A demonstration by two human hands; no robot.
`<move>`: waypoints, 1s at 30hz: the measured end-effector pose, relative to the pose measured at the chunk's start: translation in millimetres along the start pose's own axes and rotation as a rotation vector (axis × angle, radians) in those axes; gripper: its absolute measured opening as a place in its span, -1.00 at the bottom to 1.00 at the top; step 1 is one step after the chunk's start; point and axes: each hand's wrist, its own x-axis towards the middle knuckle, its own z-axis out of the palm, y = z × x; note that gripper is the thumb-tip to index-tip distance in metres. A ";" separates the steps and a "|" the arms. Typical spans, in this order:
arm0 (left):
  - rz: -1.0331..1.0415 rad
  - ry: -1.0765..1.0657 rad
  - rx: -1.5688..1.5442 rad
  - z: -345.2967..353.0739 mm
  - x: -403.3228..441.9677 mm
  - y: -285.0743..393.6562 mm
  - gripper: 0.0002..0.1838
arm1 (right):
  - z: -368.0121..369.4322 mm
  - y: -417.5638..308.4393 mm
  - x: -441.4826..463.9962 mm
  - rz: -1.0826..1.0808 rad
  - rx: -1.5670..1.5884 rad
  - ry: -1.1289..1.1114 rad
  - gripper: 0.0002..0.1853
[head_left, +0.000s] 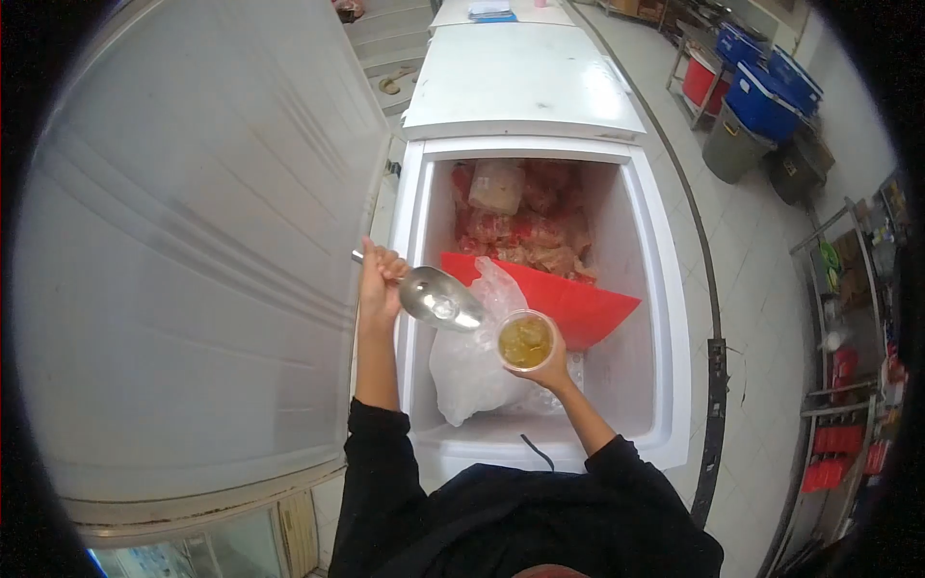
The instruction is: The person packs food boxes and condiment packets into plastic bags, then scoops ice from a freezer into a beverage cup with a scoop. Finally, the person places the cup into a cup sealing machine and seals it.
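Observation:
My left hand [382, 275] is wrapped round the handle of a metal scoop [440, 299], whose bowl points right toward the cup and holds a little clear ice. In my right hand [552, 369] is a clear cup [526, 341] of yellowish drink with ice in it, held upright with its open top facing me. Both are above an open white chest freezer [672, 356]. Below them lies a whitish plastic bag [472, 380], beside loose ice. A red panel [578, 313] stands slanted across the freezer behind the cup.
Bagged reddish items [525, 226] and a pale tub [496, 186] lie deeper in the freezer. A closed white lid [520, 82] is beyond. At left rises a large whitish panel [212, 241]. Blue containers [761, 101], bins and metal shelves [819, 395] line the right side.

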 end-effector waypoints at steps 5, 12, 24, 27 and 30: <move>0.297 -0.505 0.580 89.8 -76.3 -16.1 -0.58 | 12.4 -14.9 1.1 -0.026 0.024 -0.024 -0.09; 0.487 -0.499 0.638 74.6 -86.5 -3.8 -0.65 | -8.8 -38.7 -13.6 -0.097 0.002 0.096 -0.07; 2.152 1.111 1.705 158.8 -296.1 317.5 -0.39 | -116.4 -94.4 -73.4 -0.030 0.095 0.306 -0.11; 1.460 1.161 1.839 146.7 -298.3 391.1 -0.43 | -144.8 -90.0 -86.7 0.014 0.164 0.273 -0.11; 1.262 1.049 1.714 156.1 -311.7 389.3 -0.47 | -173.8 -63.9 -103.6 -0.062 0.060 0.350 -0.11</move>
